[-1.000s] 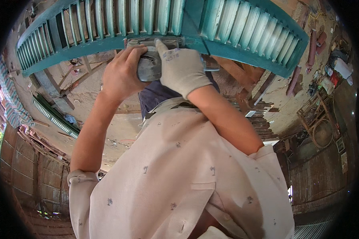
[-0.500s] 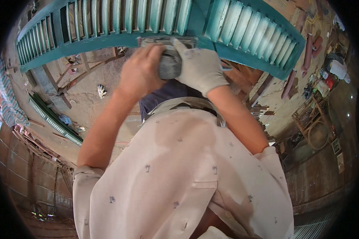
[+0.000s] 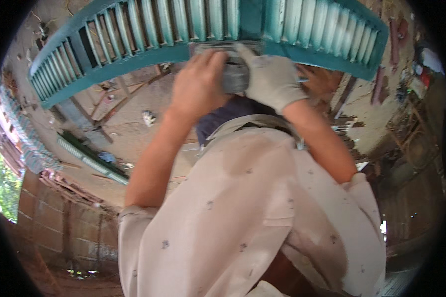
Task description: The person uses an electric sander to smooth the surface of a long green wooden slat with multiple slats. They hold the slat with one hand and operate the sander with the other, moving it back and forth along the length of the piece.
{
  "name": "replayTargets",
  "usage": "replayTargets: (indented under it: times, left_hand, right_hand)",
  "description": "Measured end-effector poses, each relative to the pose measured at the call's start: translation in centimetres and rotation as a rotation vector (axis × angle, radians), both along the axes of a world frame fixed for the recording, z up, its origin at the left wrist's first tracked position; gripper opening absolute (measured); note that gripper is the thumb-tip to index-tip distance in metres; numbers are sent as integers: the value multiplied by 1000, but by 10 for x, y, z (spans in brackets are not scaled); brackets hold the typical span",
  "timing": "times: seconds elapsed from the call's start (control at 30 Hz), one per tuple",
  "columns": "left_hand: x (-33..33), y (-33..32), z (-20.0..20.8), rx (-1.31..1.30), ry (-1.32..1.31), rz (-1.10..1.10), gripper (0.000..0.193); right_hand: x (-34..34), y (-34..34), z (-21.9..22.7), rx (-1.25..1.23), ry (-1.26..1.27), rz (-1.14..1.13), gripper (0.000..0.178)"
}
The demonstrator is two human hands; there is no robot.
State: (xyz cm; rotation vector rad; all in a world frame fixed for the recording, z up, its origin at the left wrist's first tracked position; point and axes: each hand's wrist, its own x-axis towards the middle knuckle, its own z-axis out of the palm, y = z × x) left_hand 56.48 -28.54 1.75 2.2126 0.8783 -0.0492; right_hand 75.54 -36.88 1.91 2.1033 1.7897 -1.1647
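Note:
A teal louvred shutter (image 3: pixel 166 54) spans the top of the view, its near rail towards me. Against that rail, near the middle stile, rests a dark grey power sander (image 3: pixel 236 78) with a flat rectangular base. My bare left hand (image 3: pixel 201 81) is closed round the sander's left side. On its right side, my right hand (image 3: pixel 273 81), in a pale work glove, grips the body with the index finger stretched forward over the top. The sander's underside is hidden.
Below on the floor lie a white glove (image 3: pixel 148 118), another green slatted shutter (image 3: pixel 91 161) and wooden strips at left. Reddish wooden boards (image 3: pixel 322 85) lie under the shutter's right part. Clutter and wooden frames stand at far right; a striped cloth (image 3: pixel 27 131) hangs at far left.
The whole view has shifted, moving the scene rightward in the picture. Both hands keep their hold on the sander, which sits slightly farther right along the shutter's near rail.

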Motion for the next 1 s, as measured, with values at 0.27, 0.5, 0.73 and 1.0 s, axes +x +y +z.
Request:
replayTargets:
  times: [0.27,0.5,0.73,1.0]
  left_hand:
    - [109,-68,-22,-9,-162,-123,50]
    - [84,-50,-20,-52,-206,-52,43]
    - [-1,-8,-3,-10,-81,89,81]
    - [-19,13,2,-11,-16,46,82]
  right_hand:
    - [95,-88,-2,-135,-163,-180,96]
    - [80,-59,8,-154,-159,-48,95]
    - [2,7,4,-136,7,20,83]
    - [-19,13,-8,-62,55,-28,82]
